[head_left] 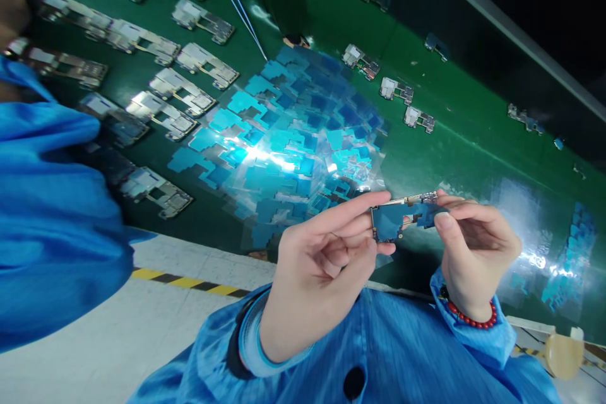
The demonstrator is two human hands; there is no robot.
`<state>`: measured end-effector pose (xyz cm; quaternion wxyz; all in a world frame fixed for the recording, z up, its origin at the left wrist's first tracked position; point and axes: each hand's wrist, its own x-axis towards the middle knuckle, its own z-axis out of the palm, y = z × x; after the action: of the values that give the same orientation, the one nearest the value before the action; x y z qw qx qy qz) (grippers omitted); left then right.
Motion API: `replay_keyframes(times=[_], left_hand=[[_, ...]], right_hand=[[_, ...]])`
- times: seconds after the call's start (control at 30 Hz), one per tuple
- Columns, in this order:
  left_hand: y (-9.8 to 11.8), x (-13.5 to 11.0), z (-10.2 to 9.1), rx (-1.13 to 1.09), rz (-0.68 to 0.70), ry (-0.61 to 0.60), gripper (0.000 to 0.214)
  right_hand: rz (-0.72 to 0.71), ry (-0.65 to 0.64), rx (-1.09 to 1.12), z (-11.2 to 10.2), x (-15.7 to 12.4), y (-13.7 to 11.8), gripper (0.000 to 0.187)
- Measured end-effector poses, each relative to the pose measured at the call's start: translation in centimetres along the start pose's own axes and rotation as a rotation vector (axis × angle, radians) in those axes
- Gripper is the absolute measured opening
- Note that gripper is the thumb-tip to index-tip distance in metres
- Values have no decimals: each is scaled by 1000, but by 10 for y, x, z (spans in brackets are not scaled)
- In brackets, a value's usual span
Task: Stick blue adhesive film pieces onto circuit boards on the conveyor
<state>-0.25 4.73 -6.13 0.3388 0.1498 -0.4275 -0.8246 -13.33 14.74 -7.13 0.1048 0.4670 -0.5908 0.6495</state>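
Both my hands hold one small circuit board (396, 218) with blue film on it, just above the near edge of the green bench (454, 120). My left hand (322, 265) pinches the board's left end between forefinger and thumb, other fingers curled. My right hand (473, 246), with a red bead bracelet at the wrist, pinches the board's right end at the blue film. Both sleeves are blue.
A pile of clear sheets with blue film pieces (293, 139) lies mid-bench. Several circuit boards (161, 85) lie in rows at the left, a few more (395, 89) to the right. Tweezers (243, 16) lie behind. Another person's blue sleeve (52, 214) fills the left.
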Motion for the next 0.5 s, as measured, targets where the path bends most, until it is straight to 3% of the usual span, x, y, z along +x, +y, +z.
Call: replay_keyframes(times=[0.17,0.33,0.5], left_hand=[[-6,3,-9,15,79,-156,39],[0,2,-2,11,-9,-3,32],[6,0,6,51,-14,42,30]], right_hand=[[0,7,-4,0,0,1,24],[0,6,-13,0,0,0,24],[26,14,-23,1,0,-3,25]])
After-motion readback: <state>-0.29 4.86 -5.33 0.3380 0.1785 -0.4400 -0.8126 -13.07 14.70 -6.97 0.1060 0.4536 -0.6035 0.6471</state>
